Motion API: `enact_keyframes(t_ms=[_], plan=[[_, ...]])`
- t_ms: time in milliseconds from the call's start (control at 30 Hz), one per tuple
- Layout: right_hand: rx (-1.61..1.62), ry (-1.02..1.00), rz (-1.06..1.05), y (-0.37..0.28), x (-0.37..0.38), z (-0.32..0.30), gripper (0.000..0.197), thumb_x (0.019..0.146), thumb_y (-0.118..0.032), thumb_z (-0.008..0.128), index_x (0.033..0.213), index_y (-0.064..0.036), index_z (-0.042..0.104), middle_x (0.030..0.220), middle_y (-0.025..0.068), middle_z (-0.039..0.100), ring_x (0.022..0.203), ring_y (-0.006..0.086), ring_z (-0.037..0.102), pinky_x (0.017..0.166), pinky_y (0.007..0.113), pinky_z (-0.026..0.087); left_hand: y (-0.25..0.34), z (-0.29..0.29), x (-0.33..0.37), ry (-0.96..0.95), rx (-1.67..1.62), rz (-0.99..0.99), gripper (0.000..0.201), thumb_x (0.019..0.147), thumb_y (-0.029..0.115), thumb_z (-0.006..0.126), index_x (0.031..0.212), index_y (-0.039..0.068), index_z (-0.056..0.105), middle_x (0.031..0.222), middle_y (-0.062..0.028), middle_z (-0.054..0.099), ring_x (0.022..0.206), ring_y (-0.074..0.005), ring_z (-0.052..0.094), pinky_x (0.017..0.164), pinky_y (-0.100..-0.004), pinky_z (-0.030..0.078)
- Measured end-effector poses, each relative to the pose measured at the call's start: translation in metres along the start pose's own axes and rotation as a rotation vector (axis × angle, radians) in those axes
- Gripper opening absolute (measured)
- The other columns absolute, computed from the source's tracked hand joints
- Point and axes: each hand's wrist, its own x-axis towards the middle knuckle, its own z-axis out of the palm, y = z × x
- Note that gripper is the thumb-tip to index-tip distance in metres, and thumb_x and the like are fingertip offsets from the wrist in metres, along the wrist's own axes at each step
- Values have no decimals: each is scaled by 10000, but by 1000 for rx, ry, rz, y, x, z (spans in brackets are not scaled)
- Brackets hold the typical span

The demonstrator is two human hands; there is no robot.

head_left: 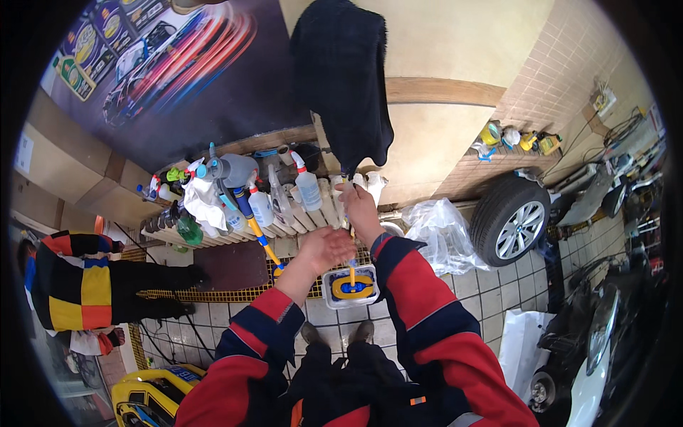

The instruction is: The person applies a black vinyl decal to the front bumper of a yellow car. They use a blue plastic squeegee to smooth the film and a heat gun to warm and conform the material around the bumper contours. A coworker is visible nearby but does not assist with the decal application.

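Note:
A white plastic tub (328,290) stands on the floor before my feet, with a yellow-and-blue wash brush (353,289) standing head down in it. The thin handle rises between my hands. My right hand (363,212) is at the upper part of this handle, its fingers curled round it. Lower down and to the left, my left hand (326,249) is turned palm up with fingers stretched out beside the handle; whether it touches the handle I cannot tell. A black towel (340,78) hangs on the wall just above my right hand.
Spray bottles (308,188) and a blue-and-yellow pole (256,228) crowd the radiator (327,213). Clear plastic sheeting (440,235) and a car wheel (512,220) are to the right. At the left stands another person (78,285); a yellow machine (153,395) is lower left. Car parts (594,349) lie far right.

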Motion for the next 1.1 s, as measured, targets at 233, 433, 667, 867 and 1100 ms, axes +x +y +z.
enact_keyframes(t_ms=[233, 433, 667, 867, 1100], plan=[[-331, -128, -483, -27, -77, -18, 275, 1012, -83, 672, 1273, -60, 755, 1224, 188, 729, 1198, 401, 681, 1069, 454, 545, 14, 14, 36, -48, -165, 156, 380, 1182, 296, 426, 1345, 11, 615, 1274, -149, 722, 1195, -288, 709, 1008, -467, 596], [-138, -39, -159, -38, -81, -36, 312, 959, -5, 725, 1269, -6, 692, 1161, 199, 733, 1064, 353, 737, 951, 428, 590, -3, 30, 50, -189, -90, 336, 208, 1151, 171, 529, 1222, 32, 667, 1171, -129, 726, 1083, -273, 717, 976, -415, 600], [-494, 374, -470, -126, -47, -73, 497, 968, -215, 801, 1383, -5, 625, 1272, 215, 688, 1166, 379, 688, 1019, 453, 545, 17, 41, 47, -441, -298, 281, 234, 1177, 188, 469, 1137, -10, 588, 1054, -139, 670, 1154, -353, 708, 1128, -542, 577], [-416, 446, -842, -299, 40, -86, 727, 1044, -470, 696, 1501, 71, 531, 1500, 277, 602, 1355, 425, 606, 1142, 454, 472, 51, 67, 28, -154, 41, 314, 202, 1149, 166, 537, 1118, -3, 645, 969, -136, 695, 780, -236, 691, 642, -331, 607], [-260, 229, -695, -304, 43, -26, 636, 1091, -411, 640, 1519, 43, 520, 1471, 264, 650, 1410, 399, 600, 1197, 431, 426, 78, 60, -21, -209, -178, 360, 122, 1132, 104, 552, 1118, 20, 639, 898, -59, 662, 674, -168, 634, 595, -281, 502]])
